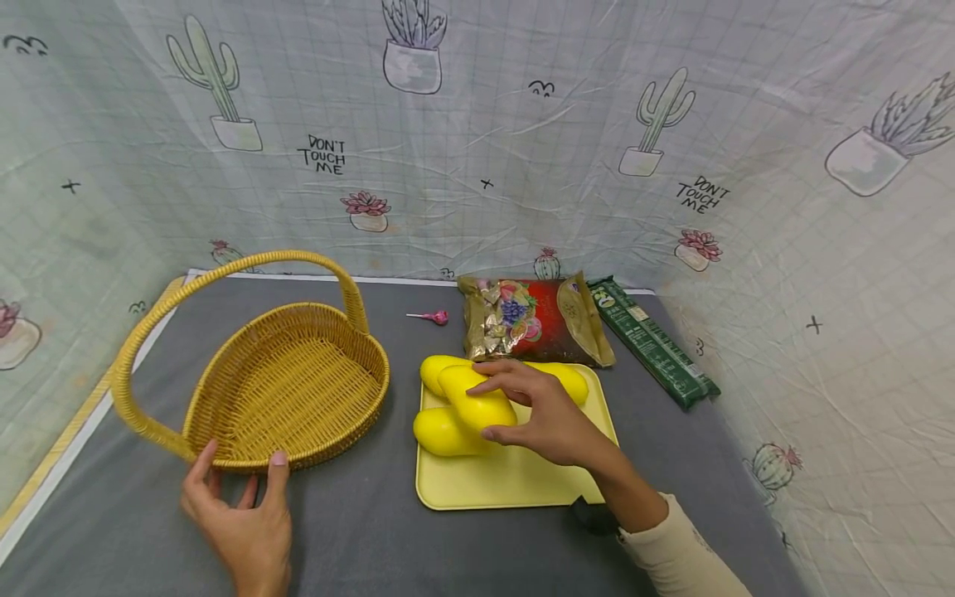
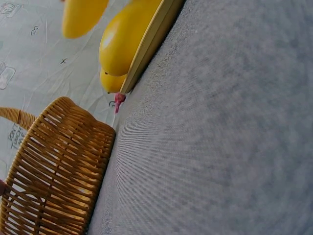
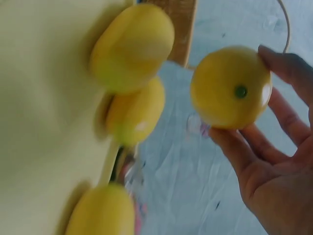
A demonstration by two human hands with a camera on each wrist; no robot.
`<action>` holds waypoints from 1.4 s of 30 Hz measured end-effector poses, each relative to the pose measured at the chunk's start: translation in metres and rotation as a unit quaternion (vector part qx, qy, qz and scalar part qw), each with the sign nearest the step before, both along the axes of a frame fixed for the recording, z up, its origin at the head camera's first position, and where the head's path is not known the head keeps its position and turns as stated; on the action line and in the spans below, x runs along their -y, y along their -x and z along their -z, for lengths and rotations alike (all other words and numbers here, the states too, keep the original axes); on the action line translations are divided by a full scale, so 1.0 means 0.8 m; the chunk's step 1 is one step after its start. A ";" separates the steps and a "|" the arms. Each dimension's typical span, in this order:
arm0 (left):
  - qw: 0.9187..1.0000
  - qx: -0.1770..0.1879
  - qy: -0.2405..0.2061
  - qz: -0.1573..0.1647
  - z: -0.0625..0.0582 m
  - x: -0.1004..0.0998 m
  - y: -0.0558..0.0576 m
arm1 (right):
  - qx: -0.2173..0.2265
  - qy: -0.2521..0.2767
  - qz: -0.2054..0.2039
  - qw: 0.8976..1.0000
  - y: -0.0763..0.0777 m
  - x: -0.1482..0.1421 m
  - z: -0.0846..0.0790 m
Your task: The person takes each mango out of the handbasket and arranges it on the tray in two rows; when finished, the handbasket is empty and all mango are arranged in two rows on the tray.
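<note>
My right hand (image 1: 548, 414) pinches a yellow mango (image 1: 477, 402) between thumb and fingers, above a pale yellow tray (image 1: 522, 489). The right wrist view shows the green stem spot on the end of this held mango (image 3: 230, 88), raised off the tray. Three more mangoes lie on the tray: a front-left mango (image 1: 443, 433), a back-left mango (image 1: 434, 371) and a back-right mango (image 1: 570, 383), partly behind my hand. On the left, my left hand (image 1: 246, 522) holds the near rim of a wicker basket (image 1: 351, 435), thumb and index finger on the rim. Nothing shows inside the basket.
Behind the tray lies a red and gold candy bag (image 1: 537, 319), with a long green packet (image 1: 652, 342) to its right. A pink lollipop (image 1: 440, 317) lies between basket and bag. The basket's tall arched handle (image 1: 142, 348) leans left. A patterned cloth wall encloses the table.
</note>
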State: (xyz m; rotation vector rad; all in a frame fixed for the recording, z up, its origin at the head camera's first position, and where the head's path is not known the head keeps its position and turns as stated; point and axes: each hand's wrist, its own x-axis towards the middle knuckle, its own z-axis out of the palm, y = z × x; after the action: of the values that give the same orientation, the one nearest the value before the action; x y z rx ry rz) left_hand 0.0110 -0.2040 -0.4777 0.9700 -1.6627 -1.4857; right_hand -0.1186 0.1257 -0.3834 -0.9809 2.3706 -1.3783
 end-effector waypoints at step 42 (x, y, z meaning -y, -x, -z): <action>0.999 0.022 0.025 -0.015 -0.005 0.001 -0.006 | 0.006 -0.049 -0.003 0.999 0.012 -0.133 0.063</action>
State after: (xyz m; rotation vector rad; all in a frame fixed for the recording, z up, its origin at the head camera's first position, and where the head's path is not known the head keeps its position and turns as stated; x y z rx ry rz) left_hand 0.0155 -0.2045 -0.4737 1.0035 -1.7016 -1.4068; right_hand -0.1280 0.2321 -0.4337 -0.9502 2.3998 -1.2479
